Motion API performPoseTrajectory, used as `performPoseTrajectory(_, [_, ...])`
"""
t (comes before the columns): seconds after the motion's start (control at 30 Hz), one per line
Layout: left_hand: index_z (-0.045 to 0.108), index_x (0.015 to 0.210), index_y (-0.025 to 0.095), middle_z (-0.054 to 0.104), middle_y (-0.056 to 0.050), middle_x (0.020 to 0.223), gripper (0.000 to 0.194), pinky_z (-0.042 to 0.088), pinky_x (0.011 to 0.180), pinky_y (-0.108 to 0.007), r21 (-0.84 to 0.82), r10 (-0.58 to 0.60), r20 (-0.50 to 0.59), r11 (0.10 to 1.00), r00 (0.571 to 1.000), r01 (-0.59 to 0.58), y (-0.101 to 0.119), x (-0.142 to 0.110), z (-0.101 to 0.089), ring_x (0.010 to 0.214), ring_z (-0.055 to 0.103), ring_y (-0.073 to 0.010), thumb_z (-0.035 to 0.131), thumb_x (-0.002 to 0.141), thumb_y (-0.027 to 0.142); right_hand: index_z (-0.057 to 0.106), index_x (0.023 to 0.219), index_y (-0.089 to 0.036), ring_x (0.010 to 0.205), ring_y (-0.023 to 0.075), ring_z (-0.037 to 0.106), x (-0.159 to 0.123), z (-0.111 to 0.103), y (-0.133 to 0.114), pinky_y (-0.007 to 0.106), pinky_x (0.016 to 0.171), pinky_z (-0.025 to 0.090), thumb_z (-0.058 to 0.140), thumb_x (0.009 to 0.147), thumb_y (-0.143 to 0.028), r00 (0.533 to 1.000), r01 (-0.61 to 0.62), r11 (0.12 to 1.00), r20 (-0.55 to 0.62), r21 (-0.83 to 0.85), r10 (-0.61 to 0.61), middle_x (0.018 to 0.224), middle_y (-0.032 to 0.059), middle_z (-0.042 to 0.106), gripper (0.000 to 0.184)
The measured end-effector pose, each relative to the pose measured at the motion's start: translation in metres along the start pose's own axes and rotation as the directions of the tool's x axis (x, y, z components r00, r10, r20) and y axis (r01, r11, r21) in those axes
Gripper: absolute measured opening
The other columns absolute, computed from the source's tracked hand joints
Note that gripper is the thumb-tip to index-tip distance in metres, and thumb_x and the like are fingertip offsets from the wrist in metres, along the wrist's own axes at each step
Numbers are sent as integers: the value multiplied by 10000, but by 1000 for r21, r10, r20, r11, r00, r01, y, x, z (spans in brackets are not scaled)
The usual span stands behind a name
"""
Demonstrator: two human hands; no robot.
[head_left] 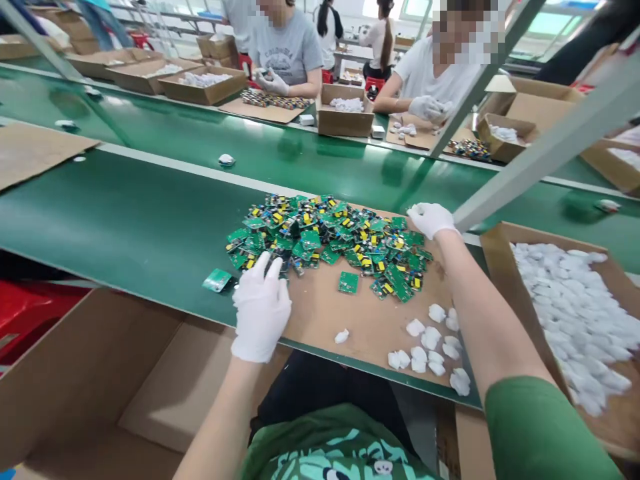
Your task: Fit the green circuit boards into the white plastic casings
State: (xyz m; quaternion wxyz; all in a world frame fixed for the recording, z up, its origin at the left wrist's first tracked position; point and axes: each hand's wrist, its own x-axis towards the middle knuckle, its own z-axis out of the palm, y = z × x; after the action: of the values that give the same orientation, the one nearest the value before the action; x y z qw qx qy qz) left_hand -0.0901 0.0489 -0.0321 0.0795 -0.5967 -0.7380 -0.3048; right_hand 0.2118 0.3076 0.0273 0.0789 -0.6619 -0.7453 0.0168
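Observation:
A heap of small green circuit boards (310,240) with yellow and black parts lies on a brown cardboard sheet (320,307). My left hand (261,307), in a white glove, is at the heap's near left edge, fingers stretched out and apart over the boards. One board (217,281) lies just left of it on the green bench; another single board (348,283) rests on the cardboard in front of the heap. Beyond the heap's right end, my gloved right hand (433,220) has its fingers curled together; whatever is in them is hidden.
Several white crumpled pieces (430,338) lie on the cardboard's right side. A carton (495,267) full of similar pieces stands at right. A green conveyor (170,133) runs beyond, with small items on it. A slanted metal post (540,153) rises near my right hand. Gloved co-workers sit opposite.

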Motion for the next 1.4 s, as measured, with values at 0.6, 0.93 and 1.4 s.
performPoseTrajectory(0.6, [602,936,212,722,-38,1129,198,489,1051,-560,-867,-505,168,333,847,370,37,2,-34,1132,675,-300,740,804,264,731,952,-196,1187,357,584,-231,16,44,616,1101,296,604,831,-209,999,16,959,-31,283,-7,1174,109,720,175])
performPoseTrajectory(0.93, [712,1151,151,718,-69,971,628,602,666,-171,-469,15,832,-516,555,717,81,-42,-35,733,677,-114,918,611,396,667,1227,-305,595,141,599,-270,-15,-3,291,506,562,787,822,-430,990,-139,39,138,990,20,759,-32,563,440])
performPoseTrajectory(1.4, [551,1251,258,726,-21,995,588,545,514,-173,-576,97,815,40,571,816,117,-53,-36,610,713,-119,841,741,213,742,789,-238,604,147,592,-286,11,-21,390,805,587,703,903,-334,958,124,208,-171,970,229,679,-10,639,153])
